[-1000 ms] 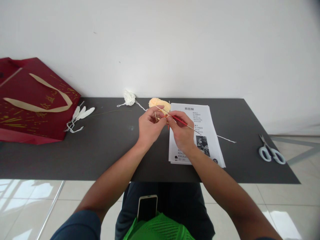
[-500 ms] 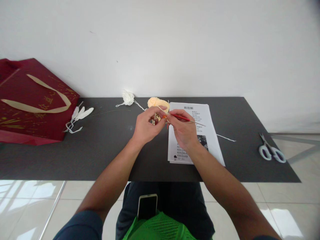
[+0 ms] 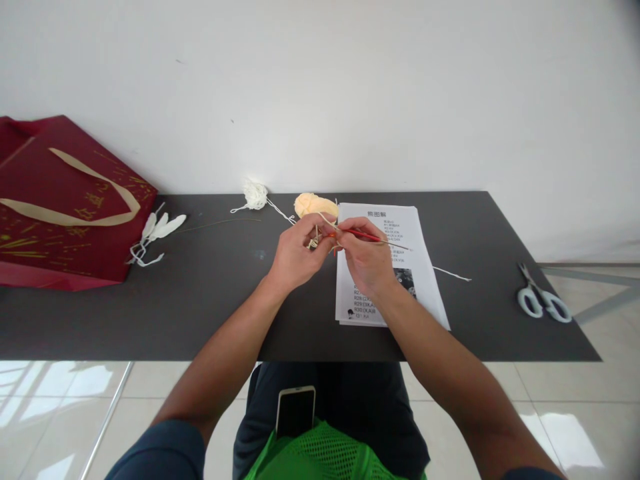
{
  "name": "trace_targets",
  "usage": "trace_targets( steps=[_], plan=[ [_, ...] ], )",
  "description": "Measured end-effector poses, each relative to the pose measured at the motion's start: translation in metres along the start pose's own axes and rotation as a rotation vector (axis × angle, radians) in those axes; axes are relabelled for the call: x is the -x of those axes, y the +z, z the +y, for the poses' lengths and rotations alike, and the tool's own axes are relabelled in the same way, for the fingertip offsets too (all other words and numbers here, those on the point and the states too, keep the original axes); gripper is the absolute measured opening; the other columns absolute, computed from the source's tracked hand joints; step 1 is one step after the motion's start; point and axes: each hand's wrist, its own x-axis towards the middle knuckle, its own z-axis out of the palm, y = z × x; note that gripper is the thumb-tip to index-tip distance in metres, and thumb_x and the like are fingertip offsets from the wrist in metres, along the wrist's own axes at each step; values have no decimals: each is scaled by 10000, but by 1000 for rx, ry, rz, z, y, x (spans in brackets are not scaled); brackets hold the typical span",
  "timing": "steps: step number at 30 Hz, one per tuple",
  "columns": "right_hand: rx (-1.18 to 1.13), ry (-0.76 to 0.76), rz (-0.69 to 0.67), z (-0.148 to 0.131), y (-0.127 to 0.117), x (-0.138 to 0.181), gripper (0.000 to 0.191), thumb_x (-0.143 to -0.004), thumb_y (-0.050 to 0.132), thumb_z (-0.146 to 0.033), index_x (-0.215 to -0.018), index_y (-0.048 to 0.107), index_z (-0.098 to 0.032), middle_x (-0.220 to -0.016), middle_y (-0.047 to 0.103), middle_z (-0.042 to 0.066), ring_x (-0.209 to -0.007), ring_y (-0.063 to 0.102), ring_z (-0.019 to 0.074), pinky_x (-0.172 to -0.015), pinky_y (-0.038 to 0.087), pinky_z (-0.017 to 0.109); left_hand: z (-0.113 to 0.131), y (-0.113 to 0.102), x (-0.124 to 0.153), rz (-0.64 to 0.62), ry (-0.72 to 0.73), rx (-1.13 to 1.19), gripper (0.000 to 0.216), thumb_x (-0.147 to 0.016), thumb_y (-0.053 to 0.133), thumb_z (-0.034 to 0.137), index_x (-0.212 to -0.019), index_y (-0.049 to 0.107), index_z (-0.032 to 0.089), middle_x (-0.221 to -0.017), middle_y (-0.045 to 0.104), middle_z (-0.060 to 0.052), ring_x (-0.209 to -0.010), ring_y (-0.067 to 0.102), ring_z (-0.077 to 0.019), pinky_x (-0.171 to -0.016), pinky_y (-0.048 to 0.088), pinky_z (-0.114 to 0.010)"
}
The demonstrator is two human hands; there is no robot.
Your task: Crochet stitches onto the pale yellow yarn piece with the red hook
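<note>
My left hand (image 3: 301, 252) is closed around a small piece of cream crochet work (image 3: 313, 241), mostly covered by the fingers. Pinched in my right hand (image 3: 367, 257) is a crochet hook (image 3: 367, 235) with a red handle, its thin metal shaft pointing right. The two hands meet at the work, where a bit of orange-red shows between the fingertips. A strand of yarn runs over the left forefinger. Just behind the hands lies a peach ball of yarn (image 3: 315, 205). Printed pattern sheets (image 3: 385, 320) lie beneath my right hand.
A white yarn bundle (image 3: 255, 195) sits near the wall. Small white crocheted pieces (image 3: 163, 228) rest beside a dark red gift bag (image 3: 75, 207) at left. Scissors (image 3: 543, 297) lie toward the table's right edge. A phone (image 3: 295, 410) is on my lap.
My fingers have shifted slightly at the crochet work, and the left hand has turned a little, covering more of it. The hook's angle has changed slightly. Other things stay put.
</note>
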Motion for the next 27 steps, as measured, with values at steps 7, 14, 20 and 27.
trace_targets(
  steps=[7, 14, 20, 27],
  plan=[
    [-18, 37, 1, -1, 1, -1, 145, -668, 742, -120, -743, 717, -241, -675, 653, -63, -628, 569, 99, -597, 462, 259, -2, 3, 3, 25, -4, -83, 215, -846, 675, 139, -1035, 677, 242, -1133, 719, -39, -930, 716, -166, -874, 566, -310],
    [49, -45, 69, 3, 3, 0, 131, -686, 746, -117, -756, 742, -228, -697, 689, -51, -627, 586, 95, -605, 470, 256, -1, 4, 2, 45, 27, -98, 170, -840, 696, 150, -987, 679, 233, -1118, 725, -37, -953, 707, -165, -858, 558, -302],
    [131, -129, 112, 7, 6, 5, 87, -759, 800, -279, -818, 750, -239, -766, 720, -27, -721, 651, 130, -726, 550, 304, 7, 8, -5, 183, -124, 191, 229, -757, 776, 116, -944, 680, 206, -1022, 715, -25, -805, 665, -109, -723, 519, -237],
    [151, -187, 52, 10, 4, 8, 72, -777, 810, -257, -829, 761, -252, -828, 735, -18, -784, 663, 139, -789, 552, 317, 13, 8, -9, 224, -441, 612, 340, -616, 789, 42, -915, 700, 178, -769, 696, 21, -683, 615, -86, -662, 474, -212]
  ],
)
